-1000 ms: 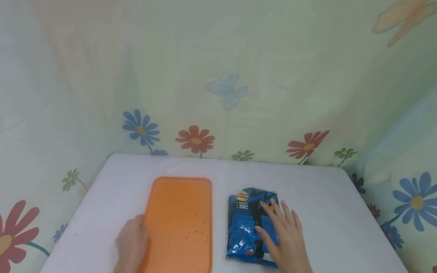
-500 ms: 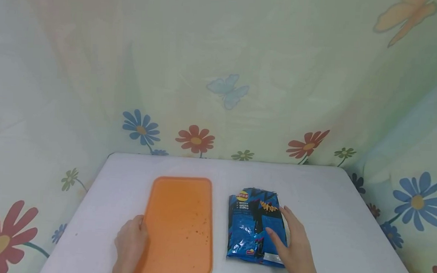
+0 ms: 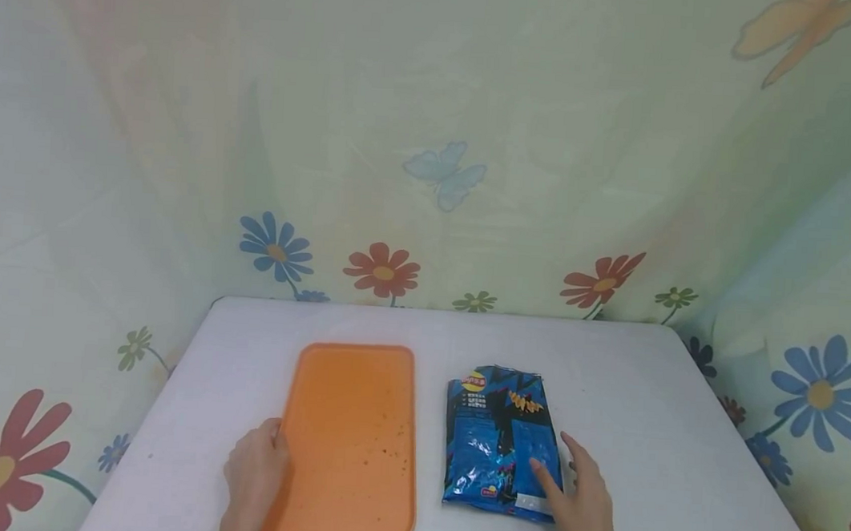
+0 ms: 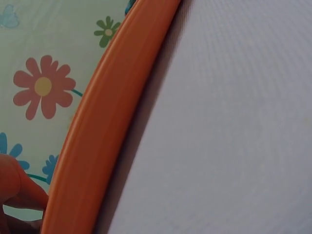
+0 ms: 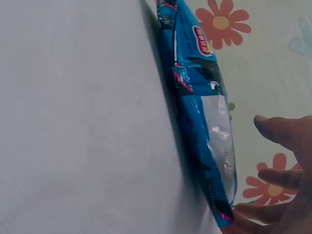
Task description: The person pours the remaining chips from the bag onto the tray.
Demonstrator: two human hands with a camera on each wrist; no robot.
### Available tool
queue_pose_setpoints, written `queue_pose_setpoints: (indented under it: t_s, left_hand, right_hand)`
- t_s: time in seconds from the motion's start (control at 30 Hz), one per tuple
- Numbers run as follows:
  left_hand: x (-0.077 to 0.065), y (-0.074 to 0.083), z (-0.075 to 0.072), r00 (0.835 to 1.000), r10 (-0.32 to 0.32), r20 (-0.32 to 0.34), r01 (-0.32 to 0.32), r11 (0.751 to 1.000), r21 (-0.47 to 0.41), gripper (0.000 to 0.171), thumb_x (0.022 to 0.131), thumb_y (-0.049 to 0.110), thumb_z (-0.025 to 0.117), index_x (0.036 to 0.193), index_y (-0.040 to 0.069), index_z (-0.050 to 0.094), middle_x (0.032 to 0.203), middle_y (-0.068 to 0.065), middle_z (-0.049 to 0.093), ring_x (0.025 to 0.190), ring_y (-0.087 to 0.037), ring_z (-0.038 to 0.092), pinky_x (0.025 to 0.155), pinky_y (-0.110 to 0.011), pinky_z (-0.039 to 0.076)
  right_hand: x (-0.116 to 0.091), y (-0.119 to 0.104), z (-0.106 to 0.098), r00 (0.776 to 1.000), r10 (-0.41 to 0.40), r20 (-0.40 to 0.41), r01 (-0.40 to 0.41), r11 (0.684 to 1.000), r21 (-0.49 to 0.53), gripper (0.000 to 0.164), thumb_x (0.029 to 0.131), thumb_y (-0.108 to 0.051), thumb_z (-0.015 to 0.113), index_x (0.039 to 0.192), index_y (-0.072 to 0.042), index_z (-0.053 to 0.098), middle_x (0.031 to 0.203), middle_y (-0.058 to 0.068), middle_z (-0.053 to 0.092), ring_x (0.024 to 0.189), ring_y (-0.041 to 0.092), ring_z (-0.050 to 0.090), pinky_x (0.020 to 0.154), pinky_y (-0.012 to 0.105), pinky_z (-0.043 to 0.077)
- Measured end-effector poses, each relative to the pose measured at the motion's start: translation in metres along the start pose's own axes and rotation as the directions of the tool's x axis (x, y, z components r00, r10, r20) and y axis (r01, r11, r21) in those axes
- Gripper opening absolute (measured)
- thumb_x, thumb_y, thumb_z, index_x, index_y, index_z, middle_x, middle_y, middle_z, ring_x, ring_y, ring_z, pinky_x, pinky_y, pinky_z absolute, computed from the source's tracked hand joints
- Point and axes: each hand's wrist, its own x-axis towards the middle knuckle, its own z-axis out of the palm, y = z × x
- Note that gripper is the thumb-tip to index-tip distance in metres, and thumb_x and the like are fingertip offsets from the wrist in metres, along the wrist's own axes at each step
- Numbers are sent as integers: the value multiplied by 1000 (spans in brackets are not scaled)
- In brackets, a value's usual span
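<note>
An orange tray [image 3: 347, 438] with small dark crumbs lies left of centre on the table. My left hand [image 3: 256, 473] holds the tray's left edge, thumb side against the rim; in the left wrist view its fingers [image 4: 19, 187] meet that edge at the lower left. To the right of the tray lies a blue and black chip bag [image 3: 487, 461], flat on its back with a yellow logo at the top. Beside its lower right side is my right hand [image 3: 583, 494], fingers spread and thumb above the bag. In the right wrist view the lower fingertips are right at the bag's corner.
Beneath everything is a table [image 3: 647, 437] with a white cover. A curtain [image 3: 331, 132] printed with flowers and butterflies hangs behind it and along both sides. A narrow strip of table separates the tray from the bag.
My right hand has drawn back from over the bag to its lower right side, uncovering the printed snack picture. The left hand, tray and bag have stayed put.
</note>
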Motion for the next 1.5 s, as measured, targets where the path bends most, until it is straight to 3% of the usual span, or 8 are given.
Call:
queue_pose_setpoints:
  t_s: [0.2, 0.4, 0.57, 0.7, 0.9, 1.07, 1.23, 1.5]
  left_hand:
    - [0, -1, 0, 1000, 2, 19, -2, 1000, 2, 30, 93, 9, 53, 119, -3, 62, 103, -26, 69, 66, -25, 64, 50, -34, 46]
    - [0, 1, 0, 1000, 20, 8, -20, 1000, -1, 30, 93, 7, 53, 118, -5, 62, 105, -27, 69, 62, -21, 62, 48, -31, 44]
    - [0, 0, 1, 1000, 9, 13, -9, 1000, -14, 31, 92, 7, 54, 120, -4, 62, 103, -26, 69, 58, -18, 58, 46, -29, 41]
    - [0, 0, 1, 1000, 3, 12, -2, 1000, -23, 31, 92, 7, 54, 120, -4, 62, 101, -26, 69, 56, -17, 54, 46, -28, 39]
    - [0, -1, 2, 1000, 6, -4, -6, 1000, -15, 31, 91, 7, 55, 119, -3, 63, 97, -24, 70, 55, -16, 52, 45, -28, 37]
    - [1, -2, 3, 1000, 11, -9, -11, 1000, -29, 31, 90, 8, 56, 119, -2, 64, 84, -17, 70, 50, -15, 47, 44, -28, 34]
    - [1, -3, 4, 1000, 4, -9, -4, 1000, -30, 31, 91, 9, 56, 119, -1, 64, 75, -10, 67, 52, -15, 47, 45, -28, 35]
    - [2, -4, 5, 1000, -9, 10, 9, 999, -31, 32, 92, 10, 55, 121, -2, 63, 69, -6, 63, 49, -14, 45, 44, -28, 34]
  right_hand:
    - [-2, 7, 8, 999, -1, 34, 1, 1000, 3, 77, 93, -50, 57, 151, -9, 29, 148, 29, 34, 132, 51, 37, 104, 59, 38]
    - [-1, 7, 13, 998, -28, 65, 26, 999, 26, 62, 95, -45, 56, 145, -11, 43, 147, 26, 38, 138, 47, 29, 106, 59, 36]
    - [1, 5, 15, 997, 7, 80, -12, 998, 60, 67, 93, -56, 52, 142, -10, 48, 145, 25, 41, 137, 48, 31, 105, 60, 37]
    - [2, 5, 16, 993, 49, 105, -59, 994, 92, 73, 92, -63, 49, 143, -10, 47, 147, 24, 39, 137, 49, 30, 107, 60, 35]
    - [-1, 7, 13, 987, 32, 159, -55, 988, 143, 67, 95, -51, 53, 147, -11, 40, 150, 20, 32, 139, 46, 26, 111, 57, 31]
    - [-4, 6, 8, 972, 5, 236, -47, 984, 172, 85, 87, -61, 59, 153, -16, 29, 154, 19, 22, 142, 47, 20, 114, 57, 26]
    - [-5, 7, 12, 965, -16, 260, -28, 985, 168, 98, 80, -64, 65, 155, -18, 22, 155, 21, 18, 140, 49, 20, 112, 61, 26]
    - [-1, 9, 17, 962, 9, 271, -51, 987, 150, 93, 83, -61, 65, 155, -22, 22, 158, 24, 18, 142, 51, 17, 108, 64, 30]
